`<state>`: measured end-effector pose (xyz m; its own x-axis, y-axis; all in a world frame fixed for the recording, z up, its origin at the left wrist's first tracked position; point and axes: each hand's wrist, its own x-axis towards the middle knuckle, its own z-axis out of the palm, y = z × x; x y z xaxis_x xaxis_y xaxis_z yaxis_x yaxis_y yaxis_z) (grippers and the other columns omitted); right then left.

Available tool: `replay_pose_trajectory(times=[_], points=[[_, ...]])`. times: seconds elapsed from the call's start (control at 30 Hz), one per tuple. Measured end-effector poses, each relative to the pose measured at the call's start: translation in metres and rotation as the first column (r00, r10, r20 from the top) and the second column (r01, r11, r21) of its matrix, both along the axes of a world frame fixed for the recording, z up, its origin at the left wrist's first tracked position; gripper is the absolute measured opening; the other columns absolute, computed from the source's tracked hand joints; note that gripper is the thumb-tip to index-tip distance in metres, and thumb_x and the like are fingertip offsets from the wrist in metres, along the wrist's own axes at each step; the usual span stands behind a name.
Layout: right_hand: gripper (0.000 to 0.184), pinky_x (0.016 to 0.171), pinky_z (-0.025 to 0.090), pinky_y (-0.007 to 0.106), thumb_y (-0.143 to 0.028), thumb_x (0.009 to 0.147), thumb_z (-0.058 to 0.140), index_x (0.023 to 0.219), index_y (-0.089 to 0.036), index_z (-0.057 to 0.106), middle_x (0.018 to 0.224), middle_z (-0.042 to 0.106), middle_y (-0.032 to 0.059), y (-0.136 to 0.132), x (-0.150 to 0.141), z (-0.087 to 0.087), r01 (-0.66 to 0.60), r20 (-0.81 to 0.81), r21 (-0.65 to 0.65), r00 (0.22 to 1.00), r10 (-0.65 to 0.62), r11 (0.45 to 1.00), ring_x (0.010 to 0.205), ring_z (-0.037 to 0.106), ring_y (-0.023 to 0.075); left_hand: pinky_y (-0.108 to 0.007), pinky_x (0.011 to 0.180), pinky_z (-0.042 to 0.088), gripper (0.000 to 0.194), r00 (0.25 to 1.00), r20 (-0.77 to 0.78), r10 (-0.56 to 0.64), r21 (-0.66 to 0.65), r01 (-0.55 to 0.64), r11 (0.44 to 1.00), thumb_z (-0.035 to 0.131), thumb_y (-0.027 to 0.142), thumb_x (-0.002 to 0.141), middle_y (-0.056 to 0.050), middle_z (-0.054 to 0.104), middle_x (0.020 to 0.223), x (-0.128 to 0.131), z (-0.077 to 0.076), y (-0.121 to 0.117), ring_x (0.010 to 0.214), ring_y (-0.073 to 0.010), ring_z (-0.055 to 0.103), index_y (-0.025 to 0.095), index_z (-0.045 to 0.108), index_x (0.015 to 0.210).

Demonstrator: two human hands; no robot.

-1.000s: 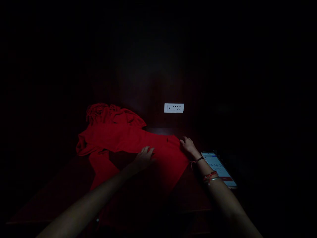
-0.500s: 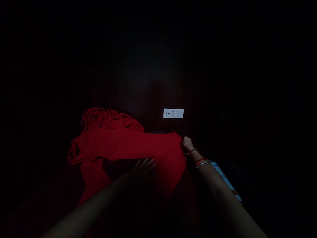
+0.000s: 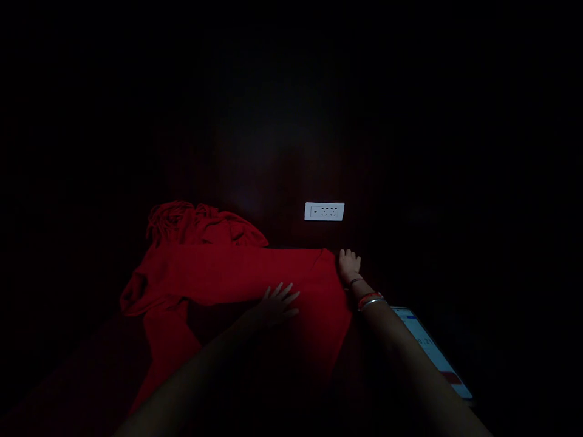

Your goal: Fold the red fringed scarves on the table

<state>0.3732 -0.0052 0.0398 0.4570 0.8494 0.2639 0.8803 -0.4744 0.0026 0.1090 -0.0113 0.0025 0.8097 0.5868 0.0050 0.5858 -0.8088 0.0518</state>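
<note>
A red fringed scarf (image 3: 255,267) lies spread in front of me, with one fold running across and another part hanging toward me on the left. My left hand (image 3: 279,303) rests on its middle, palm down, fingers spread and stretched out. At the scarf's far right corner is my right hand (image 3: 350,263), its fingers curled at the cloth's edge; the fingertips are hard to see in the dark. Bracelets (image 3: 371,300) circle the right wrist.
Behind the scarf a white socket panel (image 3: 324,211) is set in a dark upright surface. A lit phone-like screen (image 3: 432,352) lies at the right, partly behind my right forearm. The scarf's bunched fringe (image 3: 166,220) sits at the far left. Darkness hides most surroundings.
My left hand has slid slightly right and up over the scarf. The right hand's fist has loosened a little, showing more of the fingers. The view has shifted slightly.
</note>
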Motion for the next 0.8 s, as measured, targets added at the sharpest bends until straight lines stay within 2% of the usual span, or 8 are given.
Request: replay_pose_trajectory(times=[0.1,0.17,0.23,0.3,0.37,0.5,0.67,0.8], points=[[0.041,0.084,0.026,0.044,-0.035,0.084,0.023,0.12,-0.02,0.031,0.126,0.029,0.0132,-0.001,-0.006,-0.003,-0.17,-0.018,-0.032,0.985,0.17,0.985,0.112,0.027,0.0246,-0.057,0.087,0.016,0.06,0.995,-0.05,-0.082,-0.051,0.079,0.996,0.032,0.059,0.073,-0.005,0.009,0.135,-0.001,0.011,0.005,0.119,-0.0341,0.008,0.026,0.028,0.123],[0.05,0.087,0.02,0.049,-0.05,0.08,0.021,0.126,-0.029,0.02,0.132,0.019,0.0059,-0.004,-0.012,-0.01,-0.34,-0.108,-0.159,0.939,0.326,0.927,0.118,0.017,0.0258,-0.053,0.09,0.016,0.052,0.989,-0.033,-0.145,-0.027,0.145,0.989,0.036,0.055,0.073,-0.004,0.011,0.135,0.003,0.021,0.007,0.12,-0.0308,0.009,0.024,0.041,0.115],[0.056,0.088,0.014,0.054,-0.059,0.076,0.015,0.126,-0.036,0.012,0.135,0.011,0.0006,-0.007,-0.017,-0.019,-0.407,-0.223,-0.291,0.909,0.352,0.866,0.12,0.009,0.0282,-0.045,0.093,0.018,0.042,0.987,0.044,-0.152,0.023,0.152,0.988,0.032,0.048,0.079,-0.004,0.018,0.134,0.012,0.025,0.007,0.12,-0.0245,0.014,0.022,0.045,0.11],[0.058,0.088,0.009,0.056,-0.063,0.073,0.011,0.126,-0.039,0.008,0.136,0.005,-0.002,-0.009,-0.02,-0.025,-0.386,-0.28,-0.362,0.913,0.295,0.849,0.12,0.004,0.0303,-0.042,0.093,0.02,0.043,0.988,0.122,-0.096,0.068,0.088,0.994,0.028,0.043,0.082,-0.005,0.023,0.132,0.021,0.019,0.006,0.12,-0.0219,0.018,0.02,0.039,0.116],[0.06,0.089,0.005,0.056,-0.065,0.071,0.01,0.126,-0.04,0.005,0.136,0.0,-0.0036,-0.009,-0.02,-0.027,-0.37,-0.301,-0.376,0.916,0.266,0.849,0.12,-0.002,0.0309,-0.046,0.093,0.019,0.05,0.99,0.138,-0.024,0.088,0.011,0.996,0.031,0.045,0.08,-0.006,0.024,0.132,0.027,0.007,0.006,0.119,-0.0252,0.018,0.02,0.031,0.123],[0.065,0.088,0.001,0.057,-0.069,0.068,0.012,0.125,-0.04,0.004,0.136,-0.005,-0.0033,-0.005,-0.018,-0.025,-0.373,-0.344,-0.4,0.908,0.24,0.838,0.12,-0.007,0.0312,-0.051,0.091,0.016,0.063,0.997,0.076,0.029,0.005,-0.03,1.0,0.031,0.055,0.075,-0.006,0.021,0.133,0.025,-0.008,0.007,0.119,-0.0304,0.016,0.021,0.023,0.127],[0.069,0.089,0.002,0.056,-0.067,0.069,0.017,0.127,-0.034,0.001,0.136,-0.005,0.0006,-0.002,-0.02,-0.019,-0.34,-0.337,-0.432,0.92,0.2,0.835,0.12,-0.006,0.0305,-0.057,0.088,0.011,0.082,0.997,-0.057,0.058,-0.174,-0.067,0.983,0.032,0.069,0.063,-0.007,0.013,0.134,0.012,0.0,0.005,0.119,-0.0352,0.008,0.021,0.017,0.128],[0.072,0.09,0.001,0.055,-0.066,0.07,0.014,0.129,-0.028,0.001,0.136,-0.005,0.0024,-0.01,-0.03,-0.016,-0.343,-0.289,-0.354,0.925,0.247,0.87,0.12,-0.008,0.03,-0.056,0.09,0.009,0.083,0.996,-0.022,0.092,-0.108,-0.094,0.99,0.028,0.07,0.064,-0.008,0.008,0.135,0.003,0.004,-0.001,0.12,-0.0336,0.006,0.021,0.015,0.129]])
